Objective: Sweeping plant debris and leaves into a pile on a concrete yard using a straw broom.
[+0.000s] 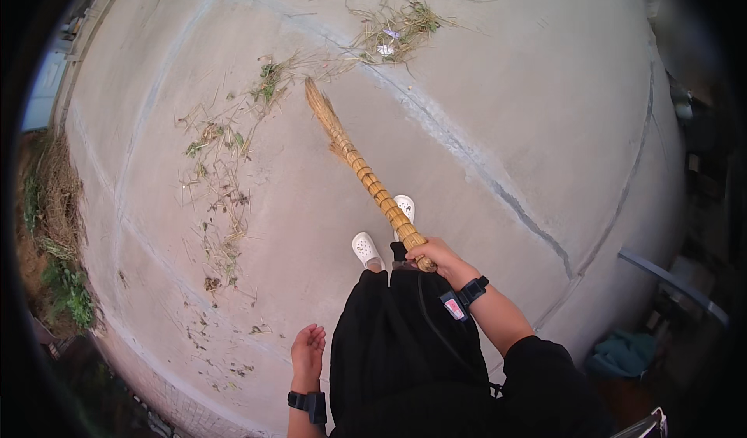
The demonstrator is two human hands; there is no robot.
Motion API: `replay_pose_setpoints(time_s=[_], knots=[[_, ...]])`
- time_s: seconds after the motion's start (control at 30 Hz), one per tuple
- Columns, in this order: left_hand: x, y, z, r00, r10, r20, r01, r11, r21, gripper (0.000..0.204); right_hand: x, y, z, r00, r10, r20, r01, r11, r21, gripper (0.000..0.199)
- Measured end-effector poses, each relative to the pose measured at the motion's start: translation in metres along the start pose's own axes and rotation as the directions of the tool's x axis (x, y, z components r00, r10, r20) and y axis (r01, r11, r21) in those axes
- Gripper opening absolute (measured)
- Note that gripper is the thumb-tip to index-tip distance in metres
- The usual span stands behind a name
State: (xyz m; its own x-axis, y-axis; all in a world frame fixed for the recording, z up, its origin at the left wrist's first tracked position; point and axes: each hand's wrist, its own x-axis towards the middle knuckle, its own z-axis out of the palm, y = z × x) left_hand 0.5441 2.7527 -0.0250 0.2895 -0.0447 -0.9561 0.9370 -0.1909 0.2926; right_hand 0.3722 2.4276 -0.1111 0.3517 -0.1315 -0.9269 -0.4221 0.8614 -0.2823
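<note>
The right hand (440, 257) gripped the broom (366, 176); low strokes probably suited the weeds (210, 135) at ten o'clock; the left hand (308, 349) hung open.

"Where's the right hand (437, 257)?"

"Between four and five o'clock from the centre, its fingers closed round in a grip. The right forearm (504, 313) slants behind it, aimed between ten and eleven."

"And the left hand (308, 354)?"

"Lower down, near seven, relaxed, with its fingers loosely bent and pointing roughly to twelve. The left forearm (300, 425) lies beneath it, also aimed at twelve."
</note>
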Motion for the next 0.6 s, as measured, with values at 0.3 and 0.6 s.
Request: replay_pose_setpoints(time_s=[0.3,0.6], knots=[[0.023,0.015,0.145,0.999,0.016,0.047,-0.012,0.996,-0.085,0.025,0.002,-0.134,-0.215,0.951,0.007,-0.310,0.033,0.992,0.124,0.019],[0.008,0.065,0.278,0.997,-0.008,0.077,0.019,0.991,-0.136,0.023,0.105,-0.320,-0.286,0.977,0.135,-0.164,-0.015,0.814,0.581,0.013]])
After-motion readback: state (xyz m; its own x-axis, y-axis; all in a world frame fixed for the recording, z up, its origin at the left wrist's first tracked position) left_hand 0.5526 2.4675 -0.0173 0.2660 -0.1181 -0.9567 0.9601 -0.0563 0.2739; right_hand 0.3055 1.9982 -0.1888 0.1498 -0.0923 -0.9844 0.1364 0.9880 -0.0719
